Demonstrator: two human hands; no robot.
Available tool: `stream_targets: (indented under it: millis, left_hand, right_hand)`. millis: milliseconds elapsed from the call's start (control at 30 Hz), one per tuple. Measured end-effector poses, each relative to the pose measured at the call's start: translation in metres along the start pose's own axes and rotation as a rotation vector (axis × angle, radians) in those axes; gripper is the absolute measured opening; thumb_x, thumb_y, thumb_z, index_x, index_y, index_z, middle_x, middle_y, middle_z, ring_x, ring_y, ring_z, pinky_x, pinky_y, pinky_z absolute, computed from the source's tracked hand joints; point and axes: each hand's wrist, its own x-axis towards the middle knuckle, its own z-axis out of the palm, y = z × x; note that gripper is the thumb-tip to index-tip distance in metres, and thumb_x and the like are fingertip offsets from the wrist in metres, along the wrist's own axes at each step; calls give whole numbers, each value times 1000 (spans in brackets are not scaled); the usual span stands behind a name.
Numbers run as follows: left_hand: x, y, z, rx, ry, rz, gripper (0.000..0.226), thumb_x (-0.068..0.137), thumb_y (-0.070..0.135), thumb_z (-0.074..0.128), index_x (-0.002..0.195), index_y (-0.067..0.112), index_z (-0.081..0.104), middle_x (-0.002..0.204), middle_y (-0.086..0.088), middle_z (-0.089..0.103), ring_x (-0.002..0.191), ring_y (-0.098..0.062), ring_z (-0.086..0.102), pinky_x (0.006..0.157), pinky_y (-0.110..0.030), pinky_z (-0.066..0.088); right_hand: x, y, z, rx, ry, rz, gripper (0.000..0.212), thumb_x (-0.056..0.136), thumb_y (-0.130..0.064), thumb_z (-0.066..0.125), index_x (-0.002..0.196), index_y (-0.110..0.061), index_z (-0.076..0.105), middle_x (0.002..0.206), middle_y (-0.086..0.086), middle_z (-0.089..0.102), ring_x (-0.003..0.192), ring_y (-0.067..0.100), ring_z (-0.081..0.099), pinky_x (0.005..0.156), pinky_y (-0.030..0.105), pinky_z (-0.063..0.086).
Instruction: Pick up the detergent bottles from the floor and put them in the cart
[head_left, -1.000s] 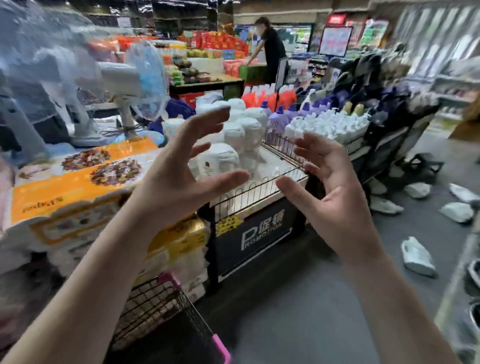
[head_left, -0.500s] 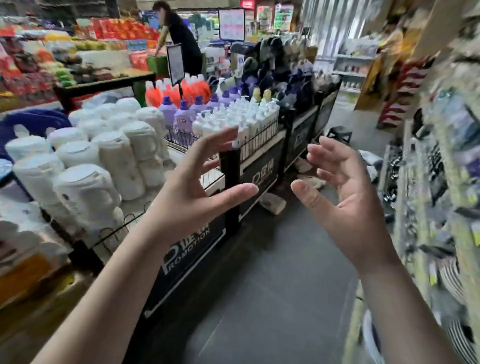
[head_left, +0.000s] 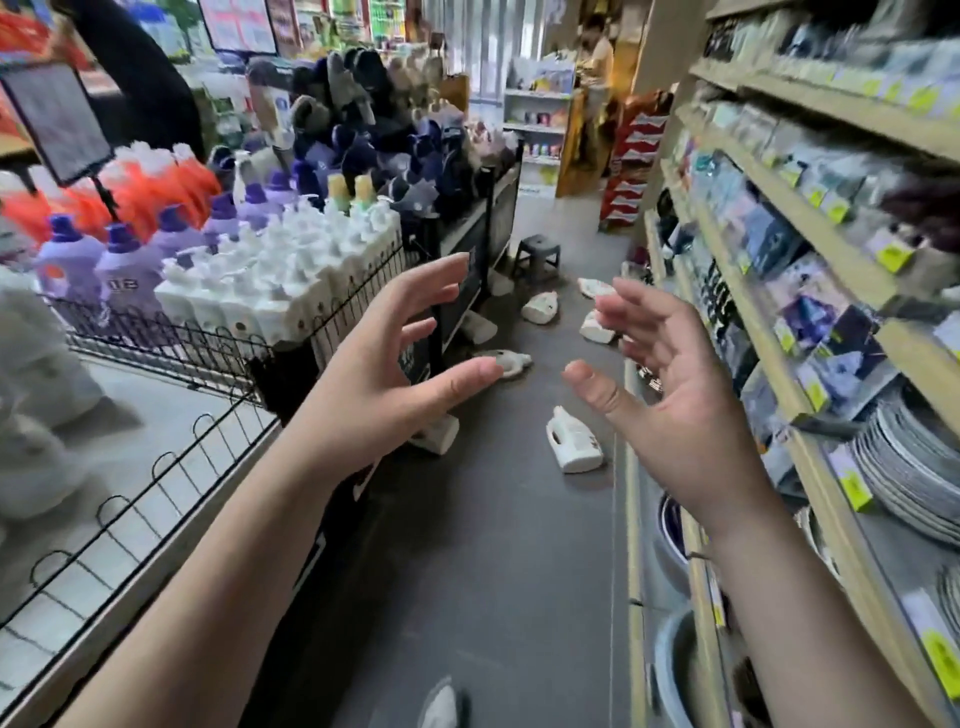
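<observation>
Several white detergent bottles lie scattered on the dark aisle floor. The nearest bottle (head_left: 573, 440) lies on its side in the middle of the aisle, another (head_left: 439, 433) rests by the display's base, and more, such as a bottle (head_left: 541, 306), lie farther down. My left hand (head_left: 387, 371) and my right hand (head_left: 670, 395) are raised in front of me, palms facing each other, fingers spread, holding nothing. Both hover well above the bottles. The cart is out of sight.
A wire-fenced display table (head_left: 171, 343) with white, purple and orange bottles runs along the left. Shelves (head_left: 810, 249) with packaged goods and plates line the right. A small dark stool (head_left: 537, 257) stands farther down the aisle. A person stands far back.
The view has swung right, from the display table and cart corner to looking down the aisle. My hands keep the same raised, empty pose. The bottles on the floor are now in front of me.
</observation>
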Motion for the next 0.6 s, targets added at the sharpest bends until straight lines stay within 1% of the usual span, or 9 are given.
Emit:
stream_targets:
  millis: [67,133,200,267,333,433,533,600]
  left_hand:
    - [30,-20,-1,-14,-17,13,84,84,51,77,156,22,44,157,14,50,146,-4,47,121,-44,42]
    - [72,-50,-6,-42,-42,0,82,85,49,78,155,22,45,156,15,51,146,-4,47,121,-42,43]
    - [118,-80,-7,-63,-63,-7,80,86,46,80,155,22,45,155,15,52,146,-5,48,120,-42,44]
    - [157,-106,-2,-81,-87,-5,81,85,48,78,155,22,45,155,15,52,145,-4,48,120,-43,44]
    - [193,-129,7,-102,-112,-8,82,85,50,76,155,23,45,156,14,52,146,-4,47,120,-46,44]
    - [237,-159,26,-133,-148,-12,82,85,51,77,156,24,45,155,16,52,146,-4,47,120,-49,43]
    - [279,-188,48,-142,-171,-14,83,85,52,77,156,25,44,155,15,52,145,-4,48,120,-48,43]
    - [304,-205,63,-128,-181,-18,83,86,54,76,156,26,43,154,15,53,145,-5,48,120,-47,43]
  right_hand:
    - [27,18,3,-5,-2,10,64,90,-37,82,144,-28,50,140,-13,64,137,11,57,118,41,43]
    - [69,41,9,-17,11,44,63,88,-35,82,142,-30,50,138,-15,64,137,10,57,118,39,43]
    - [111,62,14,-47,29,69,63,88,-37,84,141,-32,50,138,-15,64,137,8,57,118,35,43]
    - [141,82,13,-73,38,88,64,89,-44,83,143,-31,50,139,-12,64,136,7,57,118,33,43]
    - [166,104,9,-94,47,118,67,86,-43,80,145,-29,50,140,-9,63,135,4,58,118,32,43]
    - [192,134,-1,-116,57,166,69,82,-38,79,144,-28,50,140,-13,63,134,2,57,118,30,42]
    - [226,173,-17,-108,90,187,69,81,-38,79,142,-29,50,141,-10,64,135,4,58,118,31,42]
    - [248,200,-30,-78,115,197,68,81,-35,79,142,-29,50,140,-8,64,135,5,58,117,28,44]
